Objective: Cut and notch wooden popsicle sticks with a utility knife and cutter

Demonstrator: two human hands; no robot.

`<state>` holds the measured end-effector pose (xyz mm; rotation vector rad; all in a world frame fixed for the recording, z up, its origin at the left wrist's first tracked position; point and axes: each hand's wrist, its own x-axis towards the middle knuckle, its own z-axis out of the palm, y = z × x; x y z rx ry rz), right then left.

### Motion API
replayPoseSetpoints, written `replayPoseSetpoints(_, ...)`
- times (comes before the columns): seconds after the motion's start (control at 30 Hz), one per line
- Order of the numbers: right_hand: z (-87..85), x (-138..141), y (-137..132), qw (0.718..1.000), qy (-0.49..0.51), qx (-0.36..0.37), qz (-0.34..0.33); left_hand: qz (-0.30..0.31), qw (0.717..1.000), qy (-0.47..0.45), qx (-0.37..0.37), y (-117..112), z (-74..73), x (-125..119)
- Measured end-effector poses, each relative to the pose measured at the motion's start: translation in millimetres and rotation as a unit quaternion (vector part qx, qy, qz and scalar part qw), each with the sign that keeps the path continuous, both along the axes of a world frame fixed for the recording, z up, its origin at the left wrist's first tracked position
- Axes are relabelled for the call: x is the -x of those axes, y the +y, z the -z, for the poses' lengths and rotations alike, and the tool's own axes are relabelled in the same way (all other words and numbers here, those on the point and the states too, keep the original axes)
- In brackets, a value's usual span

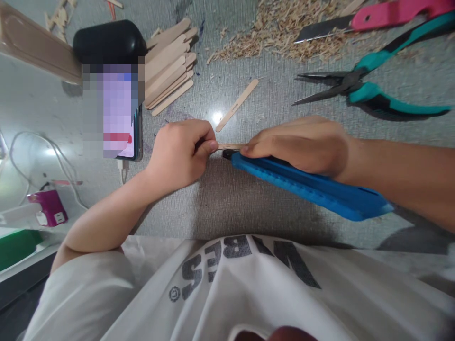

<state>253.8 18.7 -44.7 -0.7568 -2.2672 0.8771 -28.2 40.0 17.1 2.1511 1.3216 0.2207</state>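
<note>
Between my two hands lies a thin wooden craft stick (232,146), seen almost edge-on. My left hand (185,149) is closed, pinching its left end between thumb and fingers. Closed around a blue utility knife (305,184), my right hand (295,142) also has its thumb at the stick's right end. The knife's dark tip sits just below the stick; whether the blade touches it I cannot tell. Just beyond my hands, a loose craft stick (237,105) with a small slot in its middle lies at a slant.
A pile of craft sticks (167,71) lies beside a black case (109,41) and a phone (137,137) with a cable. Wood shavings (270,33) cover the back. Teal-handled pliers (351,80) lie open at the right, below a pink-handled cutter (384,18).
</note>
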Motion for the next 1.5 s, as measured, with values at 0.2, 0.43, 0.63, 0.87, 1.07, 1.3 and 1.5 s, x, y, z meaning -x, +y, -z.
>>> replayPoseSetpoints(0.2, 4.5, 0.6, -0.7, 0.999, -0.029, 0.041, 0.011, 0.001, 1.0, -0.002, 0.01, 0.9, -0.3, -0.4)
replayPoseSetpoints(0.43, -9.7, 0.9, 8.1, 0.995, -0.07, 0.067, -0.017, 0.004, 1.0, -0.001, 0.015, 1.6, -0.7, 0.1)
replayPoseSetpoints(0.63, -11.7, -1.2, 12.8, 0.991, -0.064, 0.115, -0.008, 0.004, 1.0, -0.001, 0.013, 1.3, 0.0, 0.6)
replayPoseSetpoints(0.87, -7.3, -2.2, 15.7, 0.989, -0.082, 0.122, -0.028, 0.003, 1.0, 0.006, 0.016, 1.3, -0.5, 0.1)
replayPoseSetpoints(1.07, -5.6, -0.9, 4.4, 0.997, -0.061, 0.05, -0.001, 0.011, 1.0, -0.004, 0.021, 3.1, -0.5, 1.3)
replayPoseSetpoints(1.3, -16.8, -7.5, 7.6, 0.994, -0.087, 0.047, -0.036, 0.012, 1.0, 0.004, 0.028, 4.2, -0.4, 0.5)
replayPoseSetpoints(1.5, -16.9, -2.9, 3.9, 0.997, -0.052, 0.055, 0.012, 0.002, 1.0, 0.007, 0.031, 3.9, -1.5, -0.7)
